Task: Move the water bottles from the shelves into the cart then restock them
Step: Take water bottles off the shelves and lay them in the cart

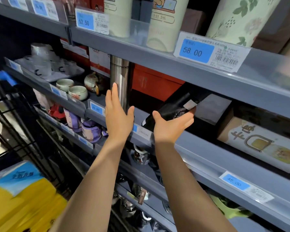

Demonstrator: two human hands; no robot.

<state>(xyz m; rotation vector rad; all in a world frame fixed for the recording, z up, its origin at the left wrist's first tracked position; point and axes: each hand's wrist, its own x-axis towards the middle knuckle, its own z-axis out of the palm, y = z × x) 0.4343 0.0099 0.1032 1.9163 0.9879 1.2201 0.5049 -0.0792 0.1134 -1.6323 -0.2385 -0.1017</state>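
Our right hand point(172, 125) cups the tilted black bottle point(176, 108), its grip half closed beneath it. At nine o'clock, our left hand point(118, 117), fingers spread, touches the upright steel bottle point(120, 77). Both sit on the grey shelf point(199, 148); a wire cart point(15, 131) stands at far left.

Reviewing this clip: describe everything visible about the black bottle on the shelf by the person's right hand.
The black bottle is a slim, dark cylinder with a faintly speckled, glossy-looking surface and a pale rectangular tag stuck on its side. It lies tilted, its lower end over the front edge of the grey shelf, its upper end reaching back into shadow beside a grey box. The right hand cups it from below, thumb at one side, fingertips at the other. Its cap cannot be made out.
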